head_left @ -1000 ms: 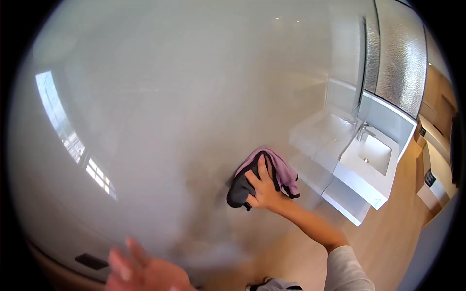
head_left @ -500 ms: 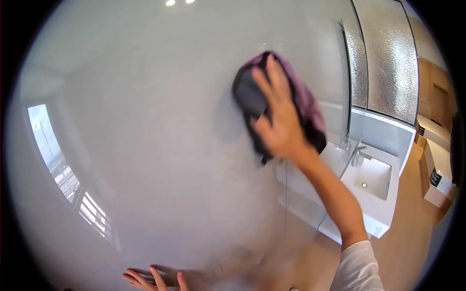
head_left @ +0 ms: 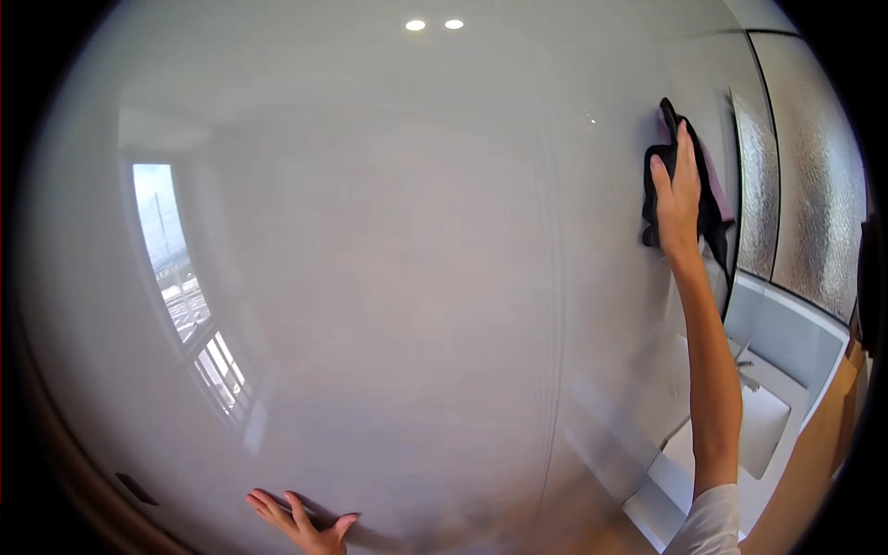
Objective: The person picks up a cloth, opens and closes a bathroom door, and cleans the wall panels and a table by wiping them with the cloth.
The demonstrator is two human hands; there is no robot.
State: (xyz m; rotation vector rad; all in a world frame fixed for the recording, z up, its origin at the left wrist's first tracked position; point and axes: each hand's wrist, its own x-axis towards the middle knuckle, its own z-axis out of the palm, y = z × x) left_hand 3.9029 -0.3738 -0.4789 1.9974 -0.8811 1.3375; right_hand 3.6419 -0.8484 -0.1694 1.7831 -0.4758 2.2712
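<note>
While the left hand (head_left: 313,530) sits low on the wall (head_left: 388,277), fingers spread and holding nothing, its palm is partly cut off, so I cannot tell whether that bears on the wall too. Farther up, the right hand (head_left: 681,199) lies over the cloth (head_left: 710,202), fingers nearly straight, pinning rather than clutching it. The cloth is between those fingers and the wall, showing on both sides and past the fingertips. I judge the step in hand to be rubbing it along the wall; another stroke calls for even pressure. Beyond are the sink (head_left: 766,430) and textured glass (head_left: 819,176).
</note>
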